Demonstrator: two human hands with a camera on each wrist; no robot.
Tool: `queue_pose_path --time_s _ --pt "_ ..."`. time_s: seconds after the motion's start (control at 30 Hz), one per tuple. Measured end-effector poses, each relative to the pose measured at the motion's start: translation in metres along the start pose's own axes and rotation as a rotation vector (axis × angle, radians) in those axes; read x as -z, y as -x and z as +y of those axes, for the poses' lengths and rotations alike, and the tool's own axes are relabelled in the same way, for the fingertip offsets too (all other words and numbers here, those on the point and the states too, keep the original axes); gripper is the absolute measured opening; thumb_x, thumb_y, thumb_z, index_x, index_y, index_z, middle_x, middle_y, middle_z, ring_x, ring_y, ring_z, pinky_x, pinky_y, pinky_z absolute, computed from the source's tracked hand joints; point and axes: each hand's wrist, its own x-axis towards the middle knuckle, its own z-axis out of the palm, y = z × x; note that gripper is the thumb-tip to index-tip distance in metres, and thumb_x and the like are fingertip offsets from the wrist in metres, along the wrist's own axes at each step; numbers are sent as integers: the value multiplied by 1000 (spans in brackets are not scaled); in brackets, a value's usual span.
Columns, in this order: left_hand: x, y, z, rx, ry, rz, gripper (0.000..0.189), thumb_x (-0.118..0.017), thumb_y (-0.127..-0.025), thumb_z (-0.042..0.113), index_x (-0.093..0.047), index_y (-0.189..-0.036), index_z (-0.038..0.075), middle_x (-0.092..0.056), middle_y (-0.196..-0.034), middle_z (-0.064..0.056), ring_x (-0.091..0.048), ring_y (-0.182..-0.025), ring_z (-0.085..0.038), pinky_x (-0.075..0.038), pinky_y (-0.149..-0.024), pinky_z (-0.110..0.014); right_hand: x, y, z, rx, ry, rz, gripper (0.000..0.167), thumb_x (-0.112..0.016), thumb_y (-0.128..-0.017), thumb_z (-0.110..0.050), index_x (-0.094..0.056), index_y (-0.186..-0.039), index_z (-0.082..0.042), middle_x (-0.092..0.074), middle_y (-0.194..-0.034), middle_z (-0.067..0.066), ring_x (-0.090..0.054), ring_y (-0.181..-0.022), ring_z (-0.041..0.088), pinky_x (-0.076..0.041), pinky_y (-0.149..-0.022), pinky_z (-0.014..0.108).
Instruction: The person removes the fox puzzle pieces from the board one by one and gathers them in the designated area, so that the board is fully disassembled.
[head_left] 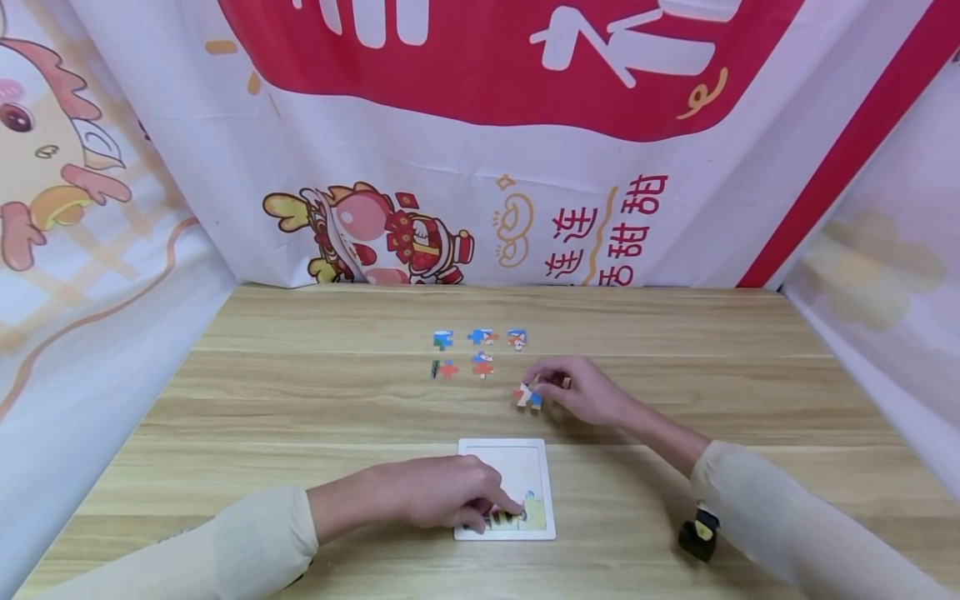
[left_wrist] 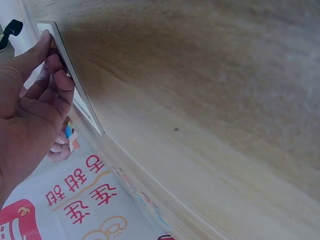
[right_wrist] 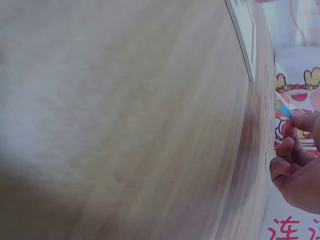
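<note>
A white puzzle frame (head_left: 550, 467) lies near the table's front edge, with a few joined pieces (head_left: 534, 515) along its bottom. My left hand (head_left: 450, 490) rests over the frame's left side, its index finger stretched out and touching the pieces; the hand covers part of them. In the left wrist view, the left thumb lies by the frame (left_wrist: 87, 112) and the other fingers bend inward. Behind the frame, my right hand (head_left: 573, 387) pinches a puzzle piece (head_left: 527, 396) coloured orange, white and blue; the right wrist view shows its blue part (right_wrist: 285, 111) at the fingertips.
Several loose puzzle pieces lie in two rows farther back, among them a blue and green one (head_left: 443, 339), a fox-face piece (head_left: 517, 338) and an orange one (head_left: 483, 367). A printed cloth (head_left: 480, 150) hangs behind the wooden table (head_left: 300, 400).
</note>
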Motion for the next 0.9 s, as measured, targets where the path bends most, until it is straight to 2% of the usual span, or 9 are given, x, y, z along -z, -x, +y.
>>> queue_pose_path --time_s 0.17,0.5,0.63,0.9 --pt "0 0 0 -5 3 6 44 -74 -96 11 -67 -139 14 -50 -77 14 -46 -71 5 -44 -71 -11 2 -10 6 -29 21 26 13 -64 -101 -2 -75 -107 -5 -68 -90 7 -56 -80 18 -48 -68 27" --pt "0 0 -1 -18 4 8 44 -74 -96 11 -67 -139 13 -50 -77 14 -46 -72 5 -43 -71 -11 5 -30 13 -23 21 46 8 -66 -98 1 -72 -103 -2 -70 -91 8 -59 -83 19 -49 -73 28" --pt "0 0 -1 -19 6 7 44 -74 -96 11 -66 -140 13 -50 -77 14 -46 -71 5 -43 -71 -11 6 -38 15 -45 19 44 8 -67 -97 3 -72 -103 -1 -70 -89 12 -59 -81 20 -48 -71 27" --pt "0 0 -1 -9 8 4 45 -73 -96 11 -66 -140 14 -51 -78 14 -46 -71 5 -44 -71 -11 8 -51 22 -69 46 39 9 -67 -96 4 -73 -101 0 -71 -91 11 -57 -78 17 -46 -68 24"
